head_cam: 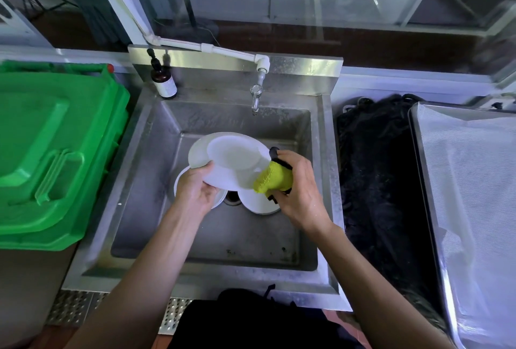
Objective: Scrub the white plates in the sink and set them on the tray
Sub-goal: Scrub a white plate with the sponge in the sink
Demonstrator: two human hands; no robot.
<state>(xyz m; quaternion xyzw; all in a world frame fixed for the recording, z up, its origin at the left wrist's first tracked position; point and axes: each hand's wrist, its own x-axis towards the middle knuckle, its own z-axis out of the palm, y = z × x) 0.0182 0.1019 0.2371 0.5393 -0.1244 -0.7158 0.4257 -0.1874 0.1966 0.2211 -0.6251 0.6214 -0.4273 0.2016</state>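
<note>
Largest first: we have a square stainless steel sink basin (156,170), a green plastic lidded bin (53,153) to its left, and a large rectangular metal tray lined with pale mesh sheet (474,209) off to the right, well apart from the plates.

Round white plate in hand (237,161) is tilted over the basin. Another white plate (196,150) sits just behind it, and two more white plates lie on the sink floor, one by the drain (258,205), one under the left wrist (180,178).

Left hand (195,192) grips the held plate's near rim, thumb on top. Right hand (296,189) is curled around a yellow-green scrub pad with black backing (275,178), pressing it on the plate's right edge.

Handling, our read: plates are rigid, light to moderate, breakable, probably slick when wet. Take by the rim, thumb over, fingers under. Don't knock steel.

Brown pump bottle (163,80) has a pale label; text too small to read. No other writing visible.
</note>
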